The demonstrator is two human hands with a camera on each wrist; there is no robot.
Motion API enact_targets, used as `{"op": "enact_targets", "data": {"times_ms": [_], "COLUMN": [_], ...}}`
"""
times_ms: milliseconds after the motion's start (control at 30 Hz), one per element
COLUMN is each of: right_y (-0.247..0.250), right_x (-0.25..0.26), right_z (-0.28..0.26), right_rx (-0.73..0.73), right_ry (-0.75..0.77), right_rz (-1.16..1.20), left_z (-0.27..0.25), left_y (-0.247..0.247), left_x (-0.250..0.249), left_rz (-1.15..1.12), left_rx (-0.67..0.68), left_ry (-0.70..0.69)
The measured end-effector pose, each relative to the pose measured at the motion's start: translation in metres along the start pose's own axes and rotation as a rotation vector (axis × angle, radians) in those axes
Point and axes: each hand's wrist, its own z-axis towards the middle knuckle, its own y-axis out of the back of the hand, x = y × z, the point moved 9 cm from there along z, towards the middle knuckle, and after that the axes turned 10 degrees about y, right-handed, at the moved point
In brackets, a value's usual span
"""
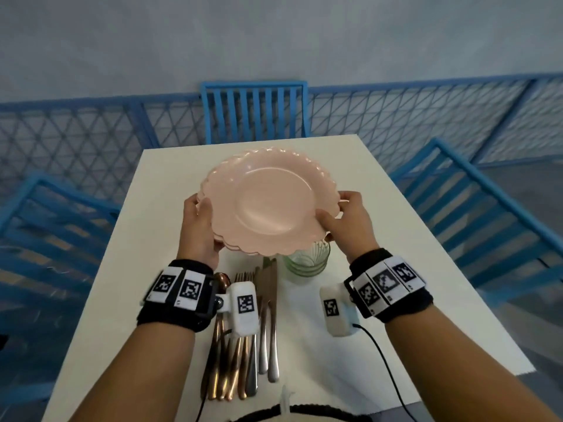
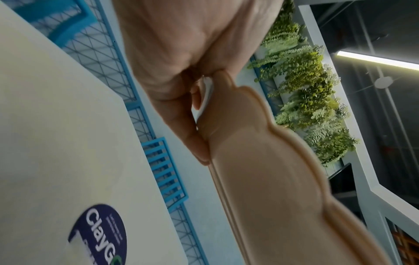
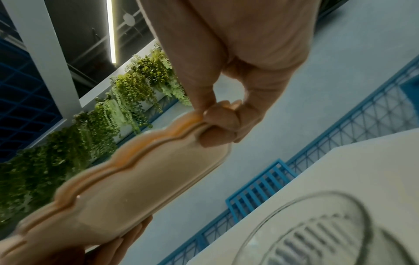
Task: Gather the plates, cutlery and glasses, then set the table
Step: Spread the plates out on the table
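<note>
A stack of pink scalloped plates (image 1: 269, 205) is held above the white table (image 1: 380, 239), tilted toward me. My left hand (image 1: 199, 220) grips the stack's left rim, thumb on top, fingers underneath. My right hand (image 1: 347, 217) grips the right rim the same way. In the left wrist view the plates (image 2: 260, 179) show from below; in the right wrist view the plates (image 3: 136, 179) are pinched between thumb and fingers. Stacked green ribbed glasses (image 1: 306, 258) stand just under the plates' near edge. Copper and silver cutlery (image 1: 243, 336) lies in a row near the table's front edge.
Blue slatted chairs stand at the far end (image 1: 254, 111), the left (image 1: 51, 226) and the right (image 1: 475, 202) of the table. A blue mesh fence (image 1: 396, 123) runs behind. A round blue sticker (image 2: 99, 236) is on the tabletop. A black cable (image 1: 387, 363) trails from my right wrist.
</note>
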Motion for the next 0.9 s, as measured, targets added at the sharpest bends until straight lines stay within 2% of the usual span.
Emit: {"op": "enact_targets", "data": {"times_ms": [167,300,433,667,800,900], "right_y": [0.031,0.039,0.053,0.077,0.086,0.089], "right_x": [-0.023,-0.042,-0.067,-0.13,-0.173,-0.204], "right_z": [0.023,0.034,0.045,0.052,0.048,0.043], "right_rx": [-0.071,-0.038,-0.14,-0.39,-0.467,-0.454], "right_ry": [-0.073,-0.193,-0.286,-0.44,-0.543,-0.621], "right_rz": [-0.066,0.112,0.257,0.511,0.489,0.411], "left_z": [0.01,0.02,0.031,0.05,0.055,0.056], "left_y": [-0.04,-0.057,-0.067,-0.058,-0.046,-0.044], "left_x": [0.008,0.012,0.017,0.031,0.031,0.031], "left_rz": [0.029,0.025,0.064,0.07,0.078,0.079], "left_rx": [0.01,-0.011,-0.038,-0.175,-0.264,-0.286], "left_ry": [0.034,0.057,0.031,0.048,0.035,0.03]}}
